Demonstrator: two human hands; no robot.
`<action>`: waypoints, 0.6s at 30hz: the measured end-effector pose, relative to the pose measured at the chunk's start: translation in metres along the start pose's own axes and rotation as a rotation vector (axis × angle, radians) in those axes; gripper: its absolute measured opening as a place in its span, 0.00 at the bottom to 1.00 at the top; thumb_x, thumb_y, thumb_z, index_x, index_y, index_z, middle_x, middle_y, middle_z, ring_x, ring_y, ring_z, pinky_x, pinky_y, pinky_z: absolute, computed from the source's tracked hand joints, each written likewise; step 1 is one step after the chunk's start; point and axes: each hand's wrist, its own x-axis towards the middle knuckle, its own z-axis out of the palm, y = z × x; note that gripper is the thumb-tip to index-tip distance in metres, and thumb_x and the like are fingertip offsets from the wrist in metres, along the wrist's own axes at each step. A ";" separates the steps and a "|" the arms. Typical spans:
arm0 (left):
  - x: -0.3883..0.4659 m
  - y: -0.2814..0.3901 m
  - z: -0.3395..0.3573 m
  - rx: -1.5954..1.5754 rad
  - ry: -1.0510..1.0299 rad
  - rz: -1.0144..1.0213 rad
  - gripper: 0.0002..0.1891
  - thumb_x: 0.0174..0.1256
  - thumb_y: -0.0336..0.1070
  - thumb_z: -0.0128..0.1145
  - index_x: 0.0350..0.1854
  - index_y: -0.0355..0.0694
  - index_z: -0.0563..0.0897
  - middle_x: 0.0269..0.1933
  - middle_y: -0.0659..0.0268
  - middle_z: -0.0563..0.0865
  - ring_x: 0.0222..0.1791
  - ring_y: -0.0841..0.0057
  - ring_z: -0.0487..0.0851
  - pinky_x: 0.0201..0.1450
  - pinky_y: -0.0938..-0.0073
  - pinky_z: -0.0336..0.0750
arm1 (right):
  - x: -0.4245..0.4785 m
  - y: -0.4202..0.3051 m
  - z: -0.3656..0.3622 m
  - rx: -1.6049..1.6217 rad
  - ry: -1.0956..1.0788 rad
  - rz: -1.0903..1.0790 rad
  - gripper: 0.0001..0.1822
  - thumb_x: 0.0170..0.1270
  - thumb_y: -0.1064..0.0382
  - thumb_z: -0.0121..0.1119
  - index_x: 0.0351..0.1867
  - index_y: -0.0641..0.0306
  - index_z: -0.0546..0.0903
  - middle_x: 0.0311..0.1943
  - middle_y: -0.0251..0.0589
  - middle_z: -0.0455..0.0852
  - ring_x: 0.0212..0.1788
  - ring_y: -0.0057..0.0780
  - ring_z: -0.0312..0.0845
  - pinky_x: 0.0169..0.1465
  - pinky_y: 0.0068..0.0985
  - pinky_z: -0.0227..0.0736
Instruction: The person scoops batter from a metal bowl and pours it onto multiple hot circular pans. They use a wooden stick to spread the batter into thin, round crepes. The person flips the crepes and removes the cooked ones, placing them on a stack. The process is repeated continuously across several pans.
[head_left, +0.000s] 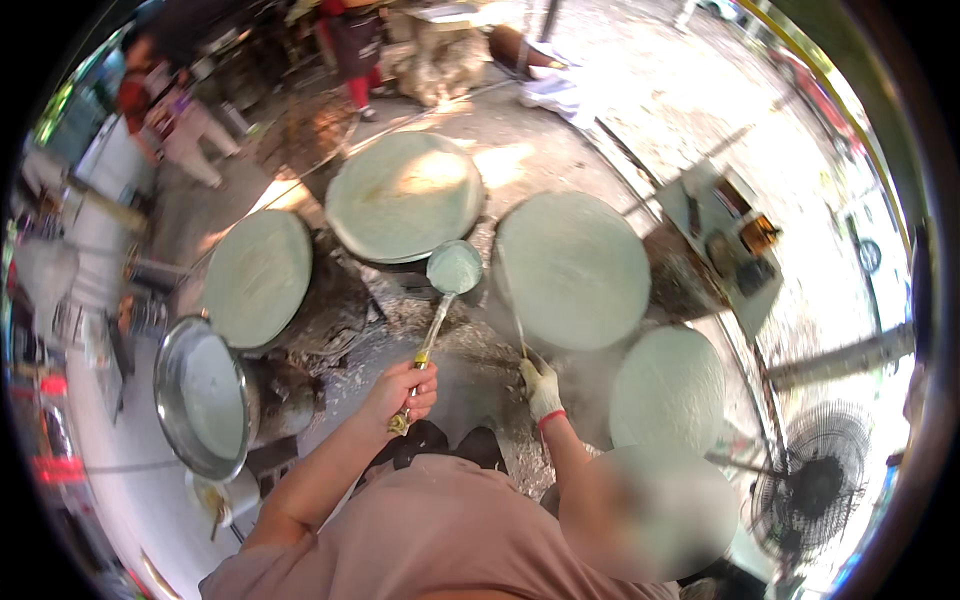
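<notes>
My bare left hand (411, 391) grips the handle of a metal ladle (454, 267), whose bowl holds pale green batter near the far round griddle (405, 195). My right hand (541, 386), in a white knit glove with a red cuff, holds a thin stick or blade (513, 300) at the near left edge of the right griddle (574, 271). Pale green batter covers both griddles. Two more coated griddles, a left one (259, 279) and a near right one (667, 390), stand at the sides. A large metal basin (201, 397) at my left holds pale liquid.
A standing fan (814, 480) is at the lower right. A side table (754, 300) with jars and tools stands at the right. A blurred round patch hides what lies beside my right arm. Two people (176, 112) (356, 52) stand farther back. Debris lies on the ground between the griddles.
</notes>
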 end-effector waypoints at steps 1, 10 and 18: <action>-0.012 0.007 -0.017 -0.031 0.037 0.040 0.02 0.67 0.30 0.49 0.35 0.41 0.70 0.23 0.72 0.69 0.14 0.89 0.65 0.12 0.87 0.60 | 0.011 0.016 0.013 -0.030 0.021 -0.005 0.19 0.64 0.61 0.57 0.57 0.60 0.77 0.21 0.25 0.74 0.17 0.15 0.63 0.18 0.20 0.59; -0.110 0.075 -0.224 -0.263 0.448 0.361 0.03 0.63 0.29 0.52 0.35 0.41 0.71 0.21 0.72 0.69 0.13 0.86 0.64 0.13 0.82 0.59 | 0.047 0.004 0.260 -0.271 -0.200 0.036 0.12 0.61 0.59 0.60 0.45 0.59 0.79 0.18 0.26 0.69 0.15 0.17 0.62 0.18 0.21 0.55; -0.193 0.128 -0.367 -0.412 0.607 0.475 0.03 0.63 0.29 0.53 0.35 0.41 0.72 0.20 0.73 0.67 0.13 0.87 0.63 0.13 0.85 0.57 | 0.160 -0.028 0.533 -0.991 -0.090 -0.399 0.27 0.58 0.42 0.55 0.47 0.63 0.81 0.40 0.56 0.84 0.47 0.49 0.80 0.50 0.39 0.72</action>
